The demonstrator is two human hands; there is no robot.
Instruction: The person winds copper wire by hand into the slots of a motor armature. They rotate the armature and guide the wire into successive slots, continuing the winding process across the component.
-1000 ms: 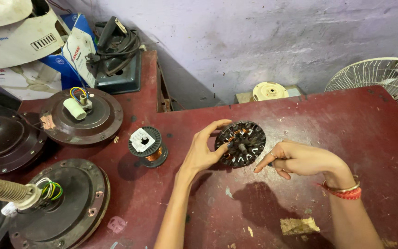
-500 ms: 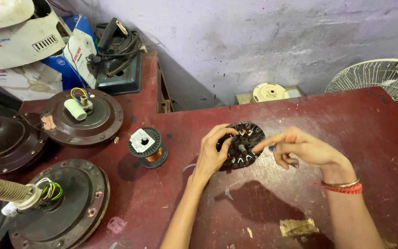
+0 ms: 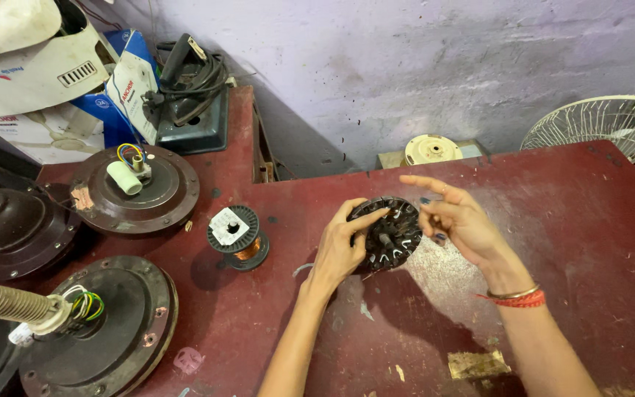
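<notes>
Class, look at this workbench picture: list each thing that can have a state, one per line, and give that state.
Left hand: shut on the stator, fingers over its rim.
Right hand: open, forefinger out, beside the stator.
Stator: tilted up off the table, its slots showing no winding.
Wire spool: upright, copper wire wound on it.
Motor housings: lying flat, wires sticking out.
Fan guard: at the table's far right edge, only partly in view.

Single head camera, looking down from above, close to both hands, facing the wall behind them
</notes>
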